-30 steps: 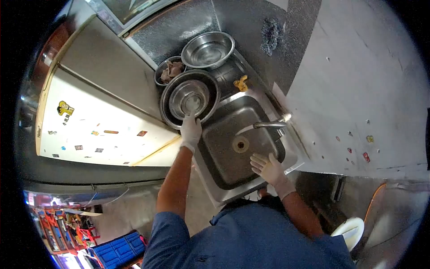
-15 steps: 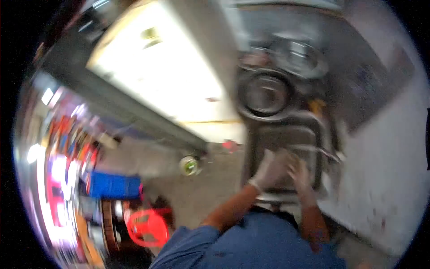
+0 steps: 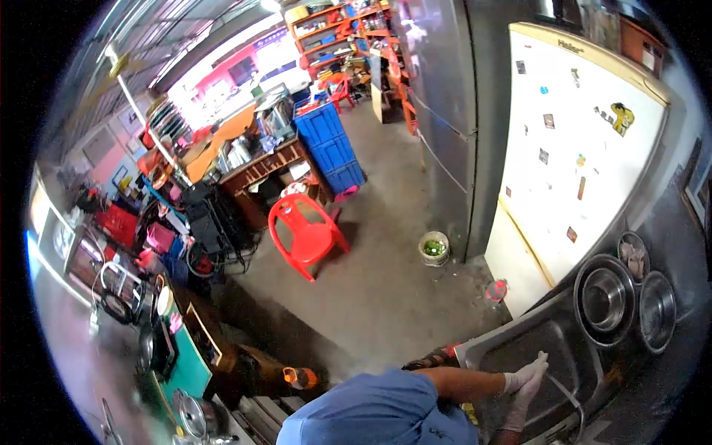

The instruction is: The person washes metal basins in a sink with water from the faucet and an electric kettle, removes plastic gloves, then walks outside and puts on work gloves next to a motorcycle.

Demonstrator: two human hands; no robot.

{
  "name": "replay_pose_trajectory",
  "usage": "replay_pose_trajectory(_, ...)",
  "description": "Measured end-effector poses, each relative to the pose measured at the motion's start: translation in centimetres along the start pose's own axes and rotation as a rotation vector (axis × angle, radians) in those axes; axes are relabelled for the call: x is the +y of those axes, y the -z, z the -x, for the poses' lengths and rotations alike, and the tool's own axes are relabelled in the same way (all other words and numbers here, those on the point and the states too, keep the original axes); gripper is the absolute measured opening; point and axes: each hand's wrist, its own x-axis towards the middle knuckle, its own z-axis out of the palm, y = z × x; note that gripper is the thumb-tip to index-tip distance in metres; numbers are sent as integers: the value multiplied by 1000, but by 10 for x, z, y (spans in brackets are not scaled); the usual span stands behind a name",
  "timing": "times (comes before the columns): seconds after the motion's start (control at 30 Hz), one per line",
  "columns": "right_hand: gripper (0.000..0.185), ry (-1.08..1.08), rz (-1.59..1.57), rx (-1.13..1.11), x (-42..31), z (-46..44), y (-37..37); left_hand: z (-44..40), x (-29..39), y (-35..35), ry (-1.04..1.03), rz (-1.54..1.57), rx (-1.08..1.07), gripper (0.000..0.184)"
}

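Observation:
Both hands wear pale gloves and meet over the metal sink. My left hand reaches in from the left, its visible fingers stretched out and nothing seen in them. Pressed against it from below is my right hand, whose fingers are mostly hidden by the overlap. The curved faucet ends close beside the hands. Beyond the sink, a small steel bowl sits inside a larger dark basin. Another steel basin and a bowl of pale meat stand next to them.
A white fridge with magnets stands behind the sink. On the floor are a bucket with green scraps, a pink-capped bottle and a red chair. Blue crates stand farther back. A pot is at lower left.
The view has swung left, showing more of the room. My left hand has left the small bowl and come to my right hand over the sink.

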Motion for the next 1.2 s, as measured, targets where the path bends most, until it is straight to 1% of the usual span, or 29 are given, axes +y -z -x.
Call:
replay_pose_trajectory(0.03, 48, -6, 15, -33, -1, -4, 5, -2, -3, 3, -40, 362, -201, 47)
replay_pose_trajectory(0.07, 47, -8, 33, -55, -4, -8, 12, -3, -20, -7, -170, 260, 9, 46)
replay_pose_trajectory(0.17, 45, -39, 61, -82, -2, -18, 26, -8, 2, 27, 249, -58, -180, 45)
replay_pose_trajectory(0.2, 45, -46, 68, -75, 0, -21, 32, 2, -30, 6, 141, 24, 118, 46)
replay_pose_trajectory(0.27, 43, -76, 83, -65, 4, -28, 43, 9, -59, -25, 28, 114, 413, 48)
replay_pose_trajectory(0.4, 41, -148, 109, -23, 17, -44, 71, -2, -65, -55, 54, -1541, 810, 39)
replay_pose_trajectory(0.47, 39, -180, 116, 17, 22, -52, 88, -3, -70, -61, 70, -1952, 883, 37)
replay_pose_trajectory(0.5, 39, -194, 120, 39, 25, -55, 97, -2, -75, -64, 190, -2214, 892, 38)
replay_pose_trajectory(0.53, 38, -203, 126, 55, 27, -59, 106, -3, -67, -59, 281, -2468, 831, 40)
replay_pose_trajectory(0.6, 37, -225, 122, 90, 31, -65, 121, -3, -48, -34, 441, -3009, 557, 51)
replay_pose_trajectory(0.63, 36, -236, 125, 105, 33, -68, 124, -2, -36, -17, 486, -3198, 408, 58)
replay_pose_trajectory(0.67, 35, -245, 121, 124, 33, -70, 126, -1, -35, -10, 507, -3340, 261, 65)
replay_pose_trajectory(0.7, 35, -248, 124, 134, 32, -74, 125, -2, -33, -3, 400, -3493, 4, 73)
replay_pose_trajectory(0.73, 34, -258, 127, 144, 33, -78, 124, -12, -32, 4, 811, -3248, 436, 79)
replay_pose_trajectory(0.77, 34, -267, 130, 145, 33, -83, 121, -20, -49, -14, 817, -3238, 433, 79)
replay_pose_trajectory(0.8, 33, -275, 131, 153, 33, -86, 119, -26, -61, -29, 981, -3263, 553, 83)
replay_pose_trajectory(0.87, 32, -289, 128, 152, 33, -94, 117, -40, -56, -27, 1202, -3289, 502, 70)
replay_pose_trajectory(0.93, 31, -301, 125, 152, 35, -103, 110, -50, -47, -18, 1318, -3306, 432, 57)
replay_pose_trajectory(1.0, 29, -319, 122, 157, 36, -110, 109, -53, -38, -7, 1370, -3317, 378, 46)
replay_pose_trajectory(1.07, 28, -332, 111, 165, 37, -118, 110, -54, -34, 0, 1356, -3321, 327, 37)
replay_pose_trajectory(1.13, 27, -339, 91, 175, 38, -128, 113, -55, -31, -2, 1227, -3317, 302, 32)
replay_pose_trajectory(1.2, 26, -344, 63, 182, 39, -138, 119, -57, -17, -11, 994, -3234, 361, 30)
